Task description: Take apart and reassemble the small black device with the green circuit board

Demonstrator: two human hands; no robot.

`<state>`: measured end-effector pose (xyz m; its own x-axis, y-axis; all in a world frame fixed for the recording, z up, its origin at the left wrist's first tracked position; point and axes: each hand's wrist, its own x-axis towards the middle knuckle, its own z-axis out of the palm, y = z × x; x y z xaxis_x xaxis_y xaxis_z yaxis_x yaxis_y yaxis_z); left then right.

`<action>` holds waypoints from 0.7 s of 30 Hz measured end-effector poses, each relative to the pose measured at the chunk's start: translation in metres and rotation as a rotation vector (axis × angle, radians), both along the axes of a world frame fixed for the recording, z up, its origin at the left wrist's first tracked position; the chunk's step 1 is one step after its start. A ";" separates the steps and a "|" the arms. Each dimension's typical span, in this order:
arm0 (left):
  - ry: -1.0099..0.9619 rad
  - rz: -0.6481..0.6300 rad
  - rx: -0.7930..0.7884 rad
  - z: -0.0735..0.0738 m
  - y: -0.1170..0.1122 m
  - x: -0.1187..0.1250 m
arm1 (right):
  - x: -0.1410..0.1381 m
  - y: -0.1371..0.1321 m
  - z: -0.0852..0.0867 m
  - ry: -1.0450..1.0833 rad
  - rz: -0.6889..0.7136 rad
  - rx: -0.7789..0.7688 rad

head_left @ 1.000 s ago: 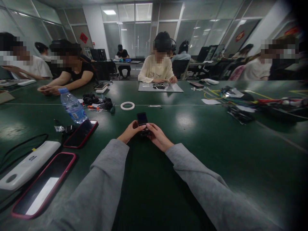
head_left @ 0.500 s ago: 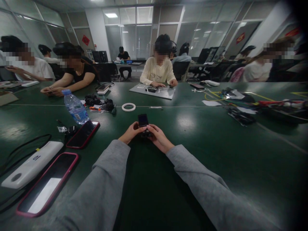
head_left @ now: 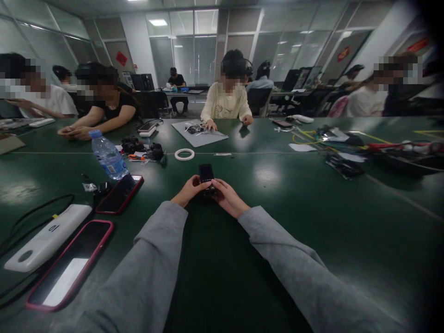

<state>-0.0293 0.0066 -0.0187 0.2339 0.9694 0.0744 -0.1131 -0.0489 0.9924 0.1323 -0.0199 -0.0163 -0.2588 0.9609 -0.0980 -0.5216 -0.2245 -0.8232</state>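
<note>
A small black device (head_left: 206, 173) with a dark screen stands upright on the green table (head_left: 277, 208) straight ahead of me. My left hand (head_left: 187, 190) curls round its lower left side. My right hand (head_left: 227, 198) grips its base from the right, fingers closed on it. Grey sleeves cover both my forearms. The bottom of the device is hidden between my fingers.
To my left lie two red-cased phones (head_left: 120, 194) (head_left: 69, 266), a white power bank (head_left: 48, 237) with a black cable, and a water bottle (head_left: 107, 155). A white tape ring (head_left: 184, 154) and small dark parts (head_left: 144, 149) sit beyond. Other people work across the table; cables and papers (head_left: 347, 148) clutter the right.
My hands and the device have barely moved. The person opposite has turned the grey mat and shifted it to the left.
</note>
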 end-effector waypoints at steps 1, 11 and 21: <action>0.002 0.003 0.002 -0.001 0.000 0.000 | 0.000 0.000 0.000 0.001 0.001 0.002; -0.154 -0.002 -0.119 0.002 -0.003 0.002 | 0.003 -0.002 0.001 -0.016 0.020 -0.003; -0.233 -0.048 -0.174 0.010 -0.006 0.002 | 0.002 -0.003 0.005 0.006 0.023 -0.005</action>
<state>-0.0273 0.0005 -0.0084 0.2762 0.9605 -0.0346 -0.3374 0.1306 0.9323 0.1346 -0.0228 -0.0116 -0.2812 0.9543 -0.1012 -0.5211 -0.2404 -0.8190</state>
